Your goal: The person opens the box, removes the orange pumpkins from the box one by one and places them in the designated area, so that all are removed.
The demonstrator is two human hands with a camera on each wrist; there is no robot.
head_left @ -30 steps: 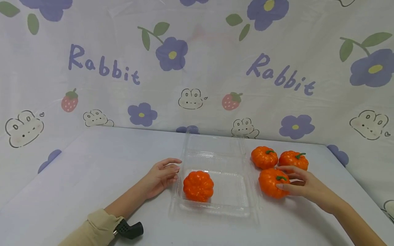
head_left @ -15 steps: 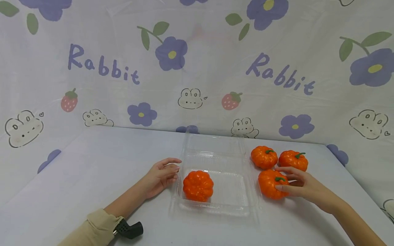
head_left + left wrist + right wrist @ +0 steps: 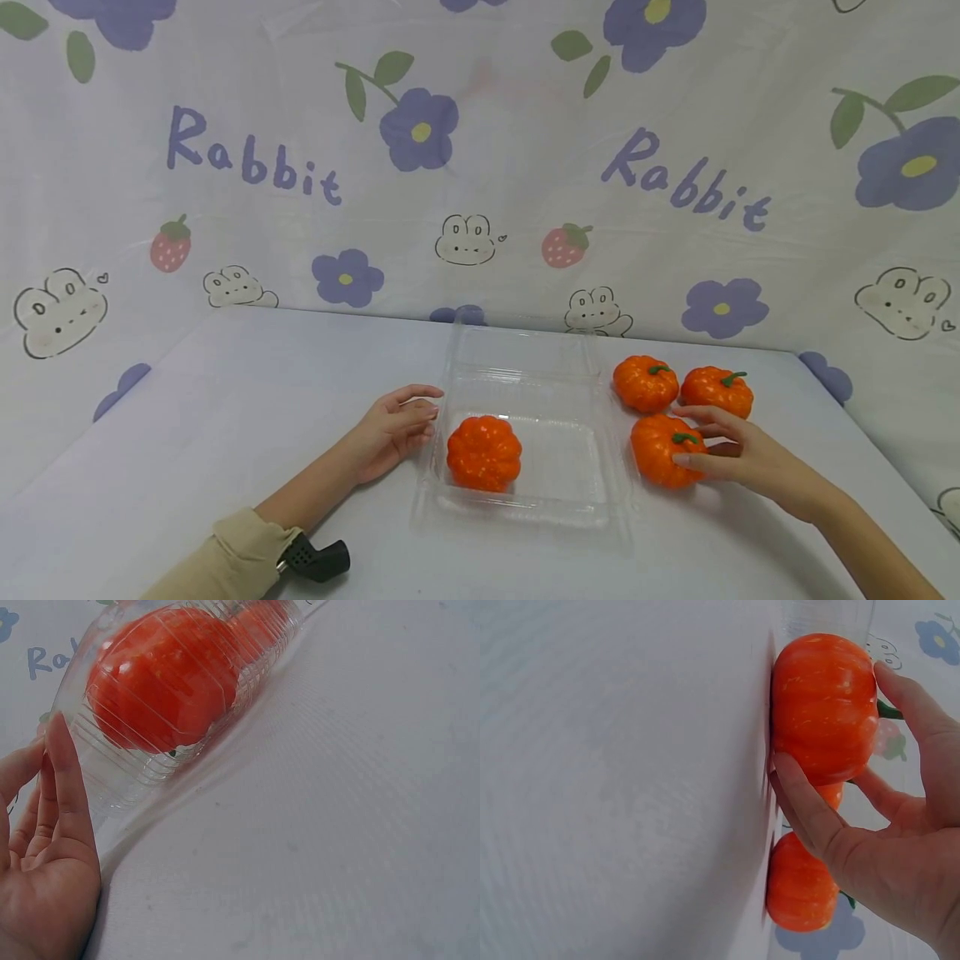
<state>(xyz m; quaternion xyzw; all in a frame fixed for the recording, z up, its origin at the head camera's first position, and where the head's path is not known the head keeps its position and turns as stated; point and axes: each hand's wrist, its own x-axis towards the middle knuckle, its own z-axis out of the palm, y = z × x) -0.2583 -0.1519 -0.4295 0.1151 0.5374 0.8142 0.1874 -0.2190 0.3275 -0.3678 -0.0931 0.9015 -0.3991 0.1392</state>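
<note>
A small orange toy pumpkin [image 3: 660,450] with a green stem stands on the table at the right. My right hand [image 3: 757,458] holds it from the right, thumb and fingers spread round its side; in the right wrist view the fingertips [image 3: 791,766] touch its skin. Left of it lies a clear plastic clamshell box [image 3: 558,458], lid folded back. Inside, at the left, sits another pumpkin [image 3: 483,454], stem side down. My left hand [image 3: 393,437] rests at the box's left edge, fingers loosely bent and holding nothing.
Two more pumpkins stand behind the held one, the left one [image 3: 645,384] near the box and the right one [image 3: 716,392] beyond my right fingers. A printed curtain [image 3: 495,183] hangs behind the white table [image 3: 262,375]. A black device [image 3: 318,560] sits at my left cuff.
The pumpkin at my right hand has shifted very slightly toward me since a second ago. My left hand, the box and the other pumpkins stay in place.
</note>
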